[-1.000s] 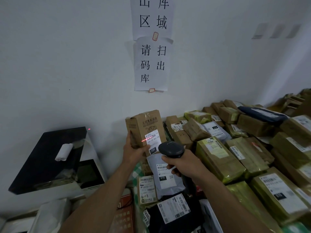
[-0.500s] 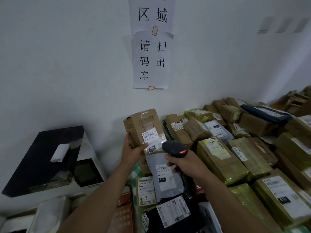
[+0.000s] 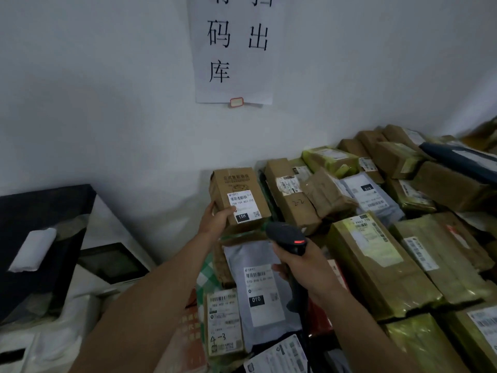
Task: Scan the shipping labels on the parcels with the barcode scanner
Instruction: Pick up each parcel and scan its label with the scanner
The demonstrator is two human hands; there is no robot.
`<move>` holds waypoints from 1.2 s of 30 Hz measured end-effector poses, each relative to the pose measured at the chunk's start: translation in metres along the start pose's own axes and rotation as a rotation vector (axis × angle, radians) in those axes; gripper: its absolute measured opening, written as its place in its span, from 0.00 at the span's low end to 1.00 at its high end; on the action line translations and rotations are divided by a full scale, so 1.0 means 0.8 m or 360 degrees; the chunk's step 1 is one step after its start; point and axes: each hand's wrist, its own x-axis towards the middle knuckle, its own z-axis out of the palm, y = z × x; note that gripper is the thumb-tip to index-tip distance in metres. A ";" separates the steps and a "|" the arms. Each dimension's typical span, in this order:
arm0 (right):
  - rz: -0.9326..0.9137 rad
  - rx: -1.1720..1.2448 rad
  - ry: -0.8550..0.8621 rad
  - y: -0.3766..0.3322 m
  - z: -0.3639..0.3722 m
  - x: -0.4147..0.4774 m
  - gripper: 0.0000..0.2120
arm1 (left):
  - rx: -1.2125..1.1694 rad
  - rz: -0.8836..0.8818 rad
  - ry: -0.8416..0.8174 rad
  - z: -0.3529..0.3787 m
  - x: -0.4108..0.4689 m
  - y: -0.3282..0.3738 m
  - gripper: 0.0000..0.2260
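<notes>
Against the white wall (image 3: pixel 107 117), a small brown box (image 3: pixel 236 184) is held upright by the left hand (image 3: pixel 218 219), its label (image 3: pixel 243 207) outward, with the barcode scanner (image 3: pixel 287 236) gripped in the right hand (image 3: pixel 306 267) beside heaped parcels (image 3: pixel 376 259), and is best aimed squarely across the bars.

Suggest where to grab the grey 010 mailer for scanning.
Probably pinch the grey mailer at its upper-left corner, coming from the left. It lies flat, label up; the right hand with the scanner covers its right side, and other parcels crowd its lower end. Keep clear of the label.
</notes>
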 end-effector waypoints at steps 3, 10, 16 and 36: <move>0.0046 0.0010 0.0066 0.012 0.001 0.017 0.12 | 0.0050 -0.0077 -0.0073 0.005 0.047 -0.014 0.34; 0.0084 -0.0028 0.0137 0.022 -0.005 0.034 0.12 | 0.0304 -0.0151 -0.0150 0.022 0.090 -0.022 0.22; 0.0005 -0.0072 0.0156 0.012 -0.012 0.009 0.10 | 0.0551 -0.0053 -0.0106 0.038 0.044 -0.004 0.17; -0.0206 0.0274 0.0245 0.016 -0.136 -0.236 0.19 | 0.0466 0.0613 -0.0844 0.133 -0.389 -0.005 0.07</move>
